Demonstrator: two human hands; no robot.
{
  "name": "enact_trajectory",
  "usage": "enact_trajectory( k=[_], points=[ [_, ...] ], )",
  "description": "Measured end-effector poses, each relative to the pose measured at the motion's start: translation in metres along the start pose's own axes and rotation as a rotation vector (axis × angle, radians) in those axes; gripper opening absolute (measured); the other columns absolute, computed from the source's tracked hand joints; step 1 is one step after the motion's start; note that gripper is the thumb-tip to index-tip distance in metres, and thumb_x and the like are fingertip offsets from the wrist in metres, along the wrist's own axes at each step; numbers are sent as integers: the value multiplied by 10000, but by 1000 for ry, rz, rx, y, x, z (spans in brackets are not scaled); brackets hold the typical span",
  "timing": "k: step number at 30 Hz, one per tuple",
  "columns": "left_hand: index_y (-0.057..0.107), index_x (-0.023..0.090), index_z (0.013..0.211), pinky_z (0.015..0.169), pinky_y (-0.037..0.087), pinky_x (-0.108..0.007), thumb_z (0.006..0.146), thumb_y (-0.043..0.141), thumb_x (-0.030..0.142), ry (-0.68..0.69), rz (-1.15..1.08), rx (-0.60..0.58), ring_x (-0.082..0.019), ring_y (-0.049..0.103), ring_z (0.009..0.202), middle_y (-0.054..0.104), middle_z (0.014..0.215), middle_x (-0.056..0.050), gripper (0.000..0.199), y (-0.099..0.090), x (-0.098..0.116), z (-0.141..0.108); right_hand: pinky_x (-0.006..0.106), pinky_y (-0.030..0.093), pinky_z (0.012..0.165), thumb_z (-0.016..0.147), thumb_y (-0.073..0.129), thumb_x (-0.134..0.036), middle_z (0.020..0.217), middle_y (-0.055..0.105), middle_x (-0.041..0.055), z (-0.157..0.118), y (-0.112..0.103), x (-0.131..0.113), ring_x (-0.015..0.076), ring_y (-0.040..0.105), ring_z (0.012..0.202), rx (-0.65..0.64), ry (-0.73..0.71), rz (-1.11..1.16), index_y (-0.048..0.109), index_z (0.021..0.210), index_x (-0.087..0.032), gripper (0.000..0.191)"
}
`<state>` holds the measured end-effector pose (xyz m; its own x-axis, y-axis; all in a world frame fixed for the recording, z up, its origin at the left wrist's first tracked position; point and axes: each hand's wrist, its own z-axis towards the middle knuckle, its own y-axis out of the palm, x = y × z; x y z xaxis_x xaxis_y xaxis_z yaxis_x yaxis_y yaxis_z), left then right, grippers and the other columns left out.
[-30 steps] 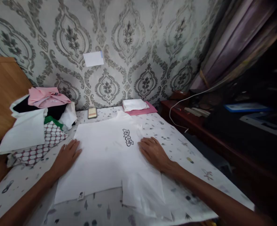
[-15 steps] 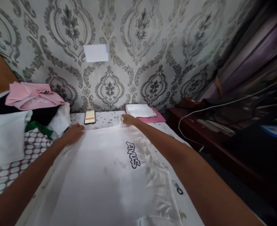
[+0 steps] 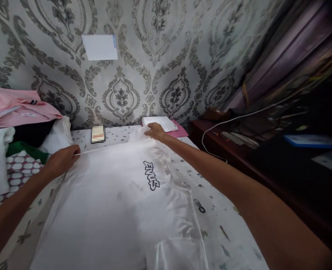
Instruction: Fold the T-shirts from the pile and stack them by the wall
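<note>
A white T-shirt (image 3: pixel 106 202) with outlined black lettering lies spread over the patterned bed sheet (image 3: pixel 225 243), its sleeve toward the lower right. At its far left edge, my left hand (image 3: pixel 63 159) pinches the fabric between thumb and fingers. My right hand (image 3: pixel 155 132) grips the far edge of the shirt near the middle, lifting a bit of cloth. Just beyond that hand lie a folded white cloth (image 3: pixel 166 123) and a pink one (image 3: pixel 182 131) beneath it.
Piled clothes stand at left, with a pink shirt (image 3: pixel 19 107) on top. A phone-like item (image 3: pixel 98 134), its face blurred, lies by the patterned wall (image 3: pixel 121 93). To the right, a white cable (image 3: pixel 236 122) crosses a dark red cabinet (image 3: pixel 199 131).
My left hand has gone from lying on the cloth to pinching its edge. The right hand has raised the far edge slightly. The view has shifted right and down.
</note>
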<state>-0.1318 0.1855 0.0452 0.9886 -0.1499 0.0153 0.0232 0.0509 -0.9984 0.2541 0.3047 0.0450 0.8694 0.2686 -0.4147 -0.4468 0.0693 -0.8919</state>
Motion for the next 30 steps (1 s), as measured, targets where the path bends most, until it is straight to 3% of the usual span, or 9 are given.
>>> enact_trajectory(
  k=[3, 5, 8, 11, 16, 22, 30],
  points=[
    [512, 225, 904, 663, 384, -272, 901, 348, 321, -3, 48, 27, -212, 610, 790, 663, 895, -36, 190, -1, 1, -26, 242, 428, 592, 803, 617, -215, 746, 676, 29, -57, -19, -5, 177, 627, 693, 39, 18, 56, 673, 861, -151, 103],
    [549, 213, 1010, 698, 423, -295, 912, 314, 301, 28, 65, 51, -239, 632, 872, 685, 1025, -73, 269, 7, 0, -42, 241, 400, 593, 809, 611, -222, 752, 676, 17, -102, -21, -8, 172, 610, 703, 76, -15, 102, 655, 849, -171, 79],
    [583, 191, 1142, 803, 474, -362, 923, 267, 241, 104, 110, 64, -277, 638, 998, 669, 1181, -118, 388, 24, 0, -57, 248, 397, 641, 764, 600, -133, 811, 699, 10, -159, -7, -11, 173, 616, 747, 27, -34, 120, 644, 833, -198, 104],
    [633, 187, 1095, 866, 485, -412, 928, 269, 217, 153, 191, 65, -295, 635, 1010, 680, 1123, -127, 401, 33, 3, -64, 257, 403, 691, 703, 573, -41, 898, 713, 21, -192, 11, -11, 175, 623, 802, -36, -31, 92, 637, 838, -200, 218],
    [646, 175, 1034, 907, 493, -429, 928, 285, 199, 129, 230, 126, -298, 615, 1062, 668, 1109, -134, 376, 24, 10, -68, 270, 422, 730, 716, 531, -23, 929, 715, 37, -203, 13, -11, 184, 628, 840, 9, -40, 117, 639, 855, -198, 248],
    [613, 184, 1067, 838, 506, -365, 968, 283, 235, 55, 178, 150, -270, 579, 1127, 635, 1158, -113, 349, 9, 15, -78, 275, 443, 719, 729, 510, -47, 866, 717, 40, -209, 4, -7, 189, 636, 798, 77, -56, 192, 658, 831, -190, 230],
    [633, 182, 1060, 873, 506, -362, 954, 303, 242, 87, 104, 139, -254, 573, 1120, 629, 1172, -108, 351, 11, 12, -91, 278, 449, 706, 780, 511, -116, 817, 702, 35, -215, 2, 5, 183, 623, 748, 118, -90, 225, 676, 837, -189, 189]
  ],
)
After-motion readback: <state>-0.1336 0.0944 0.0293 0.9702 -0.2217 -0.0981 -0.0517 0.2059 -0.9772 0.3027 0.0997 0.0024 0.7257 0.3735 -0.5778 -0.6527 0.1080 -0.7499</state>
